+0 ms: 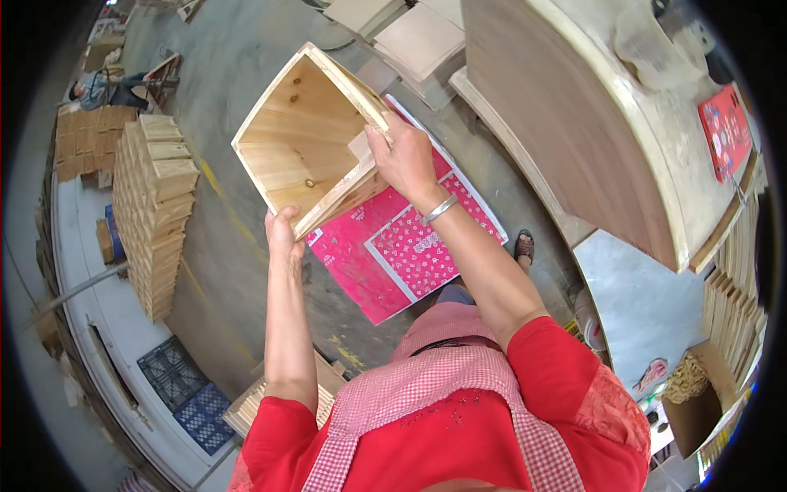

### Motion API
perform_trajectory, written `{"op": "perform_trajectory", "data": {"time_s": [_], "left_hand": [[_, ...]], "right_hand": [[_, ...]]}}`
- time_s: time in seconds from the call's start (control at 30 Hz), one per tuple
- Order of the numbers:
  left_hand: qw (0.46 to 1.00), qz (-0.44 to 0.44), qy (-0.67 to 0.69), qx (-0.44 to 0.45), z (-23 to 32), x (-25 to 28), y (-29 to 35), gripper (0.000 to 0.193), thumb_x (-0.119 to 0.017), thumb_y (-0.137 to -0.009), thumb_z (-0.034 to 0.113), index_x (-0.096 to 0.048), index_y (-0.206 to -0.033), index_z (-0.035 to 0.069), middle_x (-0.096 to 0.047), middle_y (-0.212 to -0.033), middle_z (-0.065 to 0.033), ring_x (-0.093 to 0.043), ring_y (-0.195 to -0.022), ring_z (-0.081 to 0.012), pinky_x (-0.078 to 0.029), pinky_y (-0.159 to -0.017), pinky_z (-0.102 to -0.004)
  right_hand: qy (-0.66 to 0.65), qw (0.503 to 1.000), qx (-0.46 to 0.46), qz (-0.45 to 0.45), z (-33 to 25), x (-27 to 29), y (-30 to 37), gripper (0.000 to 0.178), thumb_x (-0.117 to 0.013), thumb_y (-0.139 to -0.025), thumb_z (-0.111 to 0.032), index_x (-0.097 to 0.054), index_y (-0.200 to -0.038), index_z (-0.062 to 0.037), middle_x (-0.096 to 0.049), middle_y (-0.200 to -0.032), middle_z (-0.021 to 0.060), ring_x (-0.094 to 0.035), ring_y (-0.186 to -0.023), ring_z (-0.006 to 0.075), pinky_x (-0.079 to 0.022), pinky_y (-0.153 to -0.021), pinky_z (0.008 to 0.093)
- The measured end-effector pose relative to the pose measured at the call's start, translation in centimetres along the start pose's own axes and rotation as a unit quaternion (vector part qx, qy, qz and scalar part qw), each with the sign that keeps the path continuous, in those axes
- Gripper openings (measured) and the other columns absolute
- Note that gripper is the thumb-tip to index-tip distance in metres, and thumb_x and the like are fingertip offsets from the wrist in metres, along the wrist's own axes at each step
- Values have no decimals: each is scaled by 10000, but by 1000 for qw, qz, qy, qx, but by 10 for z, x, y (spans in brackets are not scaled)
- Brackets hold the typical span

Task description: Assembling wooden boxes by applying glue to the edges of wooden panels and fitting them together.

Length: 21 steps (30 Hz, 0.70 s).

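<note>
Both my hands hold up a pale wooden box [297, 135], tilted, its open side showing the knotty boards inside. My left hand [283, 234] grips its lower left corner, with the thumb over the rim. On the box's right side, my right hand [403, 161] is closed around the edge of a board; a metal bangle sits on that wrist. Below the box lies a pink patterned sheet [377, 275], partly hidden by the box and my right arm.
Stacked wooden boxes [156, 217] stand to the left, with a seated person [105, 88] beyond. At the right is a workbench with a curved-looking wooden side [574, 123] and a red patterned box [725, 133] on top. Flat boards [418, 41] are piled at the far side.
</note>
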<state>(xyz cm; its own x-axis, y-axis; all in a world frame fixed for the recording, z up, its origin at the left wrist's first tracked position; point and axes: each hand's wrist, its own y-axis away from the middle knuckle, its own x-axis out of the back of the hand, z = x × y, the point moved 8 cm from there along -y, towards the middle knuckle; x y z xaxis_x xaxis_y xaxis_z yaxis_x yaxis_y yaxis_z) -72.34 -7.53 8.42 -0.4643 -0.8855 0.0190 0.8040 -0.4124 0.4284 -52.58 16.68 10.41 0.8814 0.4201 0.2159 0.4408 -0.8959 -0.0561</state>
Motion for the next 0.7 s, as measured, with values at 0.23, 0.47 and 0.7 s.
{"op": "perform_trajectory", "data": {"time_s": [0.23,0.47,0.7], "left_hand": [[1000,-7,-9,-3,1,-7,3,490,-542,-769,-22,-520,-1258,-45,-627,-1137,-162,-645,-998,-287,-542,-870,-394],[999,-22,-22,16,2,-15,-2,483,-546,-766,-51,-522,-1247,-50,-621,-1165,-178,-650,-1002,-302,-545,-876,-396],[999,-10,-31,33,-6,-10,-10,500,-525,-754,-62,-504,-1254,-71,-624,-1136,-172,-657,-980,-307,-564,-850,-415]], "right_hand": [[53,998,-10,22,-2,14,-3,274,-623,-906,-280,-644,-945,-9,-656,-763,247,-654,-742,433,-516,-662,510],[36,999,-26,12,9,18,-1,278,-628,-900,-274,-625,-872,3,-649,-720,247,-653,-704,425,-518,-651,508],[58,998,-31,-14,9,27,-11,305,-613,-900,-318,-629,-886,-13,-655,-695,219,-662,-684,408,-525,-642,520]]}}
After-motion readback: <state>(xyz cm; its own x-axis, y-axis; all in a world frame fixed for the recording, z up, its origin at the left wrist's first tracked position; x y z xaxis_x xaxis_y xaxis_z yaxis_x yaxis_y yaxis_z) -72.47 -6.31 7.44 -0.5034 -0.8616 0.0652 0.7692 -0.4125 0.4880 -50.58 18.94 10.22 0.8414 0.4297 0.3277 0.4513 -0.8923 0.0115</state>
